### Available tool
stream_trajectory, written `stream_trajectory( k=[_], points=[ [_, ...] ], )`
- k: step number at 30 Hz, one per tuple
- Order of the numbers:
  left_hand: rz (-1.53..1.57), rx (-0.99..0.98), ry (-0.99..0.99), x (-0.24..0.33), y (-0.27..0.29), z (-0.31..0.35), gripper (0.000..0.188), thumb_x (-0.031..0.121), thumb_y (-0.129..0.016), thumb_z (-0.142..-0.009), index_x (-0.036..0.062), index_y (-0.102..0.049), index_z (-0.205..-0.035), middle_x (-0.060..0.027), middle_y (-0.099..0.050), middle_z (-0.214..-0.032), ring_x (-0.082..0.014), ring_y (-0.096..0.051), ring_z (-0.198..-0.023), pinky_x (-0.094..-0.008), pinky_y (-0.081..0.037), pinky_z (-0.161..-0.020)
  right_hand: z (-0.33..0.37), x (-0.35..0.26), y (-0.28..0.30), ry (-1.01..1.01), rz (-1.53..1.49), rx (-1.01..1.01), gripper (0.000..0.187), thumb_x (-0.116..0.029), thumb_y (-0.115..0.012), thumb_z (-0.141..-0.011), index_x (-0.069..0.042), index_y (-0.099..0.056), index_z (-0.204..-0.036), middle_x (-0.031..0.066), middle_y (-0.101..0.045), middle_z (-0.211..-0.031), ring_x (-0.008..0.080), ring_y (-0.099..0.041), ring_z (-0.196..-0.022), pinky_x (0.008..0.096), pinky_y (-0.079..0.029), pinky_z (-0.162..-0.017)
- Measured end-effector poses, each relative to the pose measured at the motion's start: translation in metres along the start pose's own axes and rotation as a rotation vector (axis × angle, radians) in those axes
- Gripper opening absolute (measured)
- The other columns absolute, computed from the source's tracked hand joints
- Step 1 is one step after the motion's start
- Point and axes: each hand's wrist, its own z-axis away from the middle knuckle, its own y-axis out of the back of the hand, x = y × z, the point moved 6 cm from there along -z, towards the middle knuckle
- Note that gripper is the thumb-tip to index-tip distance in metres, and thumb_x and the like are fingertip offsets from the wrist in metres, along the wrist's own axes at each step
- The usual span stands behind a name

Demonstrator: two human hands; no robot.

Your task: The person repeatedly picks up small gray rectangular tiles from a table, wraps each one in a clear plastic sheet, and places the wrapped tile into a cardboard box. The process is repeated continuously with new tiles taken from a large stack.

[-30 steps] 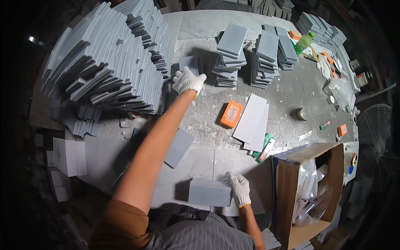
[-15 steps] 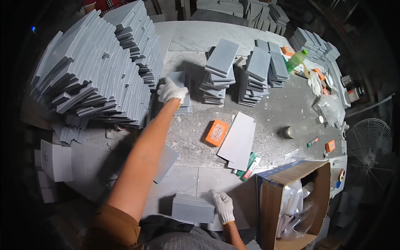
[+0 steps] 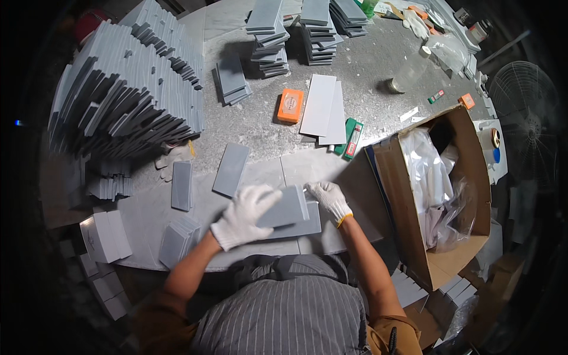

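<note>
Both my hands wear white knit gloves and are close together at the near edge of the bench. My left hand (image 3: 247, 217) grips the left end of a grey rectangular tile (image 3: 287, 207), fingers over the top and thumb along the near side. Beneath it lies another grey tile (image 3: 307, 223), its right end sticking out. My right hand (image 3: 329, 199) has its fingers curled in at the tile's far right corner; what they pinch is hidden. Just beyond, one loose grey tile (image 3: 231, 170) lies flat, with a second loose tile (image 3: 181, 186) to its left.
Tall rows of grey tiles (image 3: 136, 77) fill the left side. A small tile pile (image 3: 232, 81) and taller stacks (image 3: 269, 35) stand farther back. Mid-bench are an orange box (image 3: 290, 106) and white boards (image 3: 320, 109). An open carton (image 3: 408, 201) with plastic bags stands right, near a fan (image 3: 529, 118).
My left hand has come back from the small far pile to the tiles before me. My right hand remains by the near tiles. The view has shifted, showing more of my body.
</note>
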Motion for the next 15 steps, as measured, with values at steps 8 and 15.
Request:
stream_trajectory(
  k=[8,15],
  points=[
    [-0.102,-0.038,0.018,0.027,-0.051,0.017,0.078,0.024,-0.080,-0.064,0.0116,-0.054,-0.137,-0.0140,-0.047,-0.136,-0.0355,-0.044,-0.126,-0.0476,-0.037,-0.106,-0.007,0.002,-0.002,0.065,-0.010,0.050,0.031,-0.032,-0.069,-0.092,-0.003,-0.070,-0.080,-0.0044,-0.057,-0.065,0.0046,-0.045,-0.058,0.0265,-0.038,-0.052],
    [-0.208,0.075,0.037,0.028,-0.050,0.024,0.090,0.045,-0.082,-0.069,0.0109,-0.046,-0.144,-0.0153,-0.043,-0.142,-0.0359,-0.041,-0.131,-0.0493,-0.034,-0.109,-0.001,-0.009,0.002,0.059,-0.046,0.057,0.025,-0.027,-0.069,-0.093,-0.004,-0.071,-0.086,-0.0041,-0.062,-0.076,0.0049,-0.047,-0.067,0.0259,-0.040,-0.060]
  ],
)
